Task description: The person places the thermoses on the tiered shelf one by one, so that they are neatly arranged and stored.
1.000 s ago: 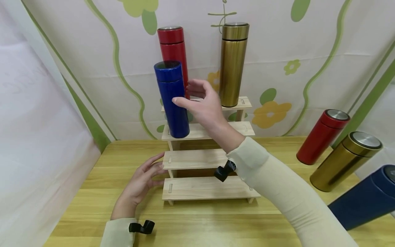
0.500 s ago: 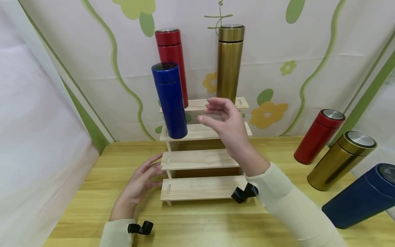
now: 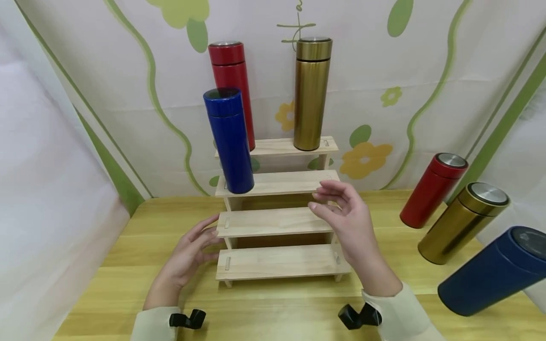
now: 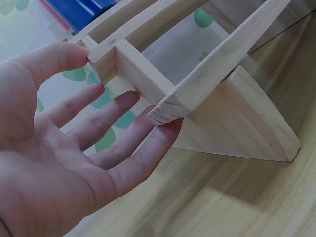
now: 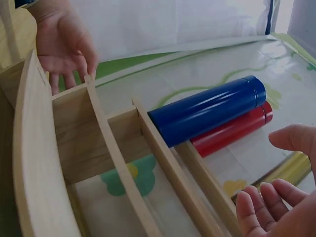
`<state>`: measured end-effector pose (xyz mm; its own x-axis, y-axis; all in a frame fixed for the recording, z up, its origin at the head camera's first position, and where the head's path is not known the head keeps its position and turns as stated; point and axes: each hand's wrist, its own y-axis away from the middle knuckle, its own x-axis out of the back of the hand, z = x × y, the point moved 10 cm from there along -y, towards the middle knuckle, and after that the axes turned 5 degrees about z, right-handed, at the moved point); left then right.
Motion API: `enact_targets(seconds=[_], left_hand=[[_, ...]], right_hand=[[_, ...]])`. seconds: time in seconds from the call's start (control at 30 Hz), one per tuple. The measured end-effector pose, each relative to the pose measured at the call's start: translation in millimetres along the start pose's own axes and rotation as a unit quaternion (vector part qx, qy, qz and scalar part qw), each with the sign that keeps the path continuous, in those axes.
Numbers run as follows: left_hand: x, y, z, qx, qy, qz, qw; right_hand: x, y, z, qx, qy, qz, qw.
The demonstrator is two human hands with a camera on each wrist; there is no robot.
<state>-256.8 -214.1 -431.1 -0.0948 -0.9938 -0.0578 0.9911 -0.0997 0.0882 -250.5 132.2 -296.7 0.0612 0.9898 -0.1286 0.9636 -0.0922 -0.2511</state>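
Note:
A stepped wooden rack (image 3: 277, 222) stands on the table, its tiers rising toward the back. My left hand (image 3: 192, 253) rests at its left end; in the left wrist view the thumb and fingertips touch the edges of the rack (image 4: 197, 94), the fingers only slightly bent. The right hand (image 3: 347, 218) is in front of the rack's right end, fingers loosely bent and holding nothing. A blue thermos flask (image 3: 230, 147) stands upright at the left of the second-highest tier. Behind it on the top tier are a red flask (image 3: 232, 66), partly hidden, and a gold flask (image 3: 313, 99).
At the right of the table stand a second red flask (image 3: 431, 192), another gold flask (image 3: 460, 225) and a dark blue flask (image 3: 490, 274). A white curtain (image 3: 264, 71) with green and orange flowers hangs behind the rack. The wood-grain tabletop (image 3: 273, 308) extends in front.
My right hand has come away from the blue flask, moving right and down along the rack. The flask stays on its tier. The left hand keeps its place at the rack's left end.

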Motion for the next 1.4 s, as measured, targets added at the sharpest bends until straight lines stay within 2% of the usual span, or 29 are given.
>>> enact_targets(seconds=[0.17, 0.37, 0.47, 0.7, 0.87, 1.0, 1.13, 1.23, 1.3, 1.37, 1.4], left_hand=[[3.9, 1.1, 1.1, 0.0, 0.0, 0.004, 1.0], [1.9, -0.6, 1.2, -0.002, 0.0, -0.002, 1.0], [-0.8, -0.1, 2.3, -0.004, 0.001, -0.011, 0.9999], [0.5, 0.1, 2.9, -0.005, 0.004, -0.006, 1.0], [1.0, -0.2, -0.3, 0.0, 0.0, -0.005, 1.0], [0.1, -0.7, -2.7, 0.001, -0.001, -0.006, 1.0], [-0.2, -1.0, -2.7, 0.0, 0.002, -0.006, 1.0], [0.5, -1.1, -2.5, -0.001, 0.003, -0.003, 1.0], [0.4, -0.8, -1.9, -0.002, 0.005, -0.002, 1.0], [0.1, -0.2, -1.4, -0.004, 0.005, -0.004, 1.0], [0.3, 0.1, -1.3, -0.005, 0.004, -0.004, 1.0]], right_hand=[[9, 10.1, 7, 0.002, 0.006, 0.008, 0.9999], [21, 14.3, 5, 0.018, 0.028, 0.014, 0.9993], [31, 16.9, 1, 0.028, 0.069, 0.018, 0.9971], [58, 14.1, -6, 0.041, 0.155, 0.01, 0.9871], [89, 9.2, -17, 0.063, 0.191, 0.06, 0.9777], [119, 11.4, -32, 0.071, 0.17, 0.119, 0.9755], [150, 17.4, -46, 0.065, 0.127, 0.174, 0.9745], [171, 23.5, -57, 0.055, 0.154, 0.207, 0.9645], [185, 29.3, -65, 0.052, 0.192, 0.236, 0.9512], [197, 37.1, -74, 0.052, 0.238, 0.266, 0.9328], [203, 41.5, -78, 0.063, 0.238, 0.279, 0.928]])
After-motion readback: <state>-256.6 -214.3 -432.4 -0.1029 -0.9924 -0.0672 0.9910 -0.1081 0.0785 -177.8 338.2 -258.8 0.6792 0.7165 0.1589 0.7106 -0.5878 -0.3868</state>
